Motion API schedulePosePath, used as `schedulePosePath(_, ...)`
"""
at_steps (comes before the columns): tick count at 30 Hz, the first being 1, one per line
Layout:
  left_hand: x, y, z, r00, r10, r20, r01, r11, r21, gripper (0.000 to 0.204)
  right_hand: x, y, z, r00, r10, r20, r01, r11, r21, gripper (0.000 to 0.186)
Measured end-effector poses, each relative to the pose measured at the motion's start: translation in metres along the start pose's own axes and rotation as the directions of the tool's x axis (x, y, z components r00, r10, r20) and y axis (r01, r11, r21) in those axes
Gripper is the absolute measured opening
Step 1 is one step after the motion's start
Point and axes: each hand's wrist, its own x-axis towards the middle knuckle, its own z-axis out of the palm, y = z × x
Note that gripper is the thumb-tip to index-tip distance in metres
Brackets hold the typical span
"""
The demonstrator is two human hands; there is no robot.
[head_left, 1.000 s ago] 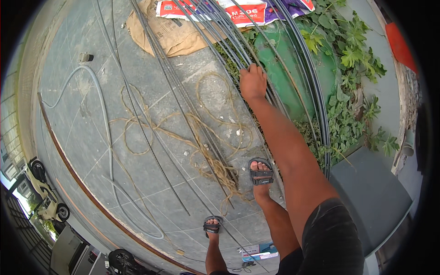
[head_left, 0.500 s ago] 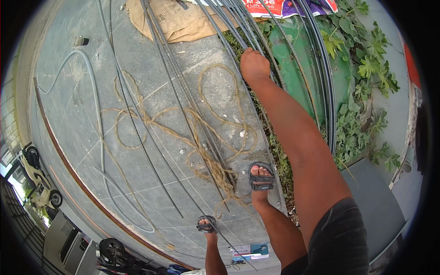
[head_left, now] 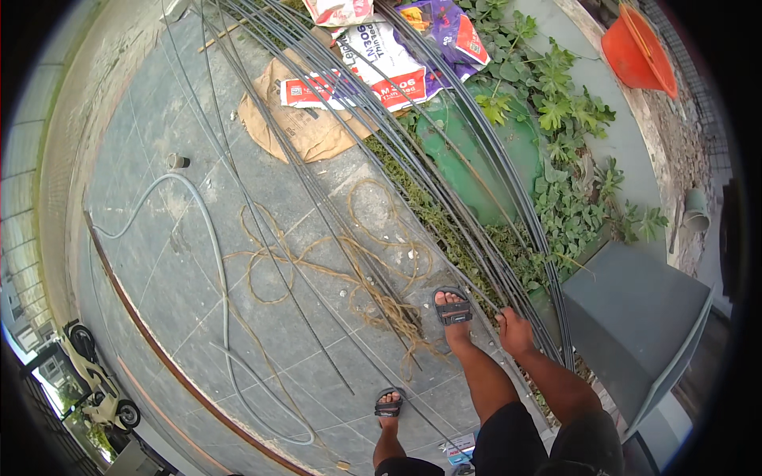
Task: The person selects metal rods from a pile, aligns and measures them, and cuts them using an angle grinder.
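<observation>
My right hand (head_left: 514, 329) is closed round a thin steel rod near the lower end of a long bundle of dark rods (head_left: 436, 198) at the right edge of the paving. My left hand is out of view. A tangled yellowish rope (head_left: 377, 297) lies to the left of the rods, beside my sandalled right foot (head_left: 452, 309). More single rods (head_left: 315, 312) stretch across the grey tiles. Under the bundle are brown paper (head_left: 266, 131), red, white and purple sacks (head_left: 444, 40), leafy plants and a green sheet or cover (head_left: 432, 143).
A grey chair or seat (head_left: 623, 309) stands at the right, with an orange-red container (head_left: 635, 51) beyond the plants. A pale hose (head_left: 218, 254) and a brown strip (head_left: 147, 333) cross the paving at the left. A cream scooter (head_left: 103, 389) is at the lower left.
My right hand has come down and back along the rods, from high on the bundle to near its lower end. More of the sacks and the orange-red container now show at the top.
</observation>
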Motion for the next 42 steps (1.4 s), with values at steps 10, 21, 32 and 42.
schedulePosePath(10, -0.057, -0.150, -0.083, 0.612, 0.495, 0.617, -0.764, 0.169, 0.623, 0.023, -0.608, -0.034, -0.026, 0.392, 0.895, 0.213, -0.911, 0.410, -0.050, 0.028)
schedulePosePath(21, -0.155, -0.225, -0.108, 0.571, 0.287, 0.769, -0.765, -0.152, 0.625, 0.023, -0.875, -0.217, 0.175, -0.124, 0.910, 0.394, -0.896, -0.274, 0.350, 0.024)
schedulePosePath(32, -0.224, -0.333, 0.006, 0.648, -0.174, 0.742, -0.674, -0.584, 0.452, 0.039, -1.032, -0.241, 0.278, -0.227, 0.953, 0.199, -0.844, -0.295, 0.449, 0.012)
schedulePosePath(42, -0.285, -0.520, 0.125, 0.694, -0.334, 0.637, -0.632, -0.707, 0.317, 0.046, -1.173, -0.180, 0.375, 0.138, 0.990, -0.013, -0.521, 0.084, 0.849, 0.027)
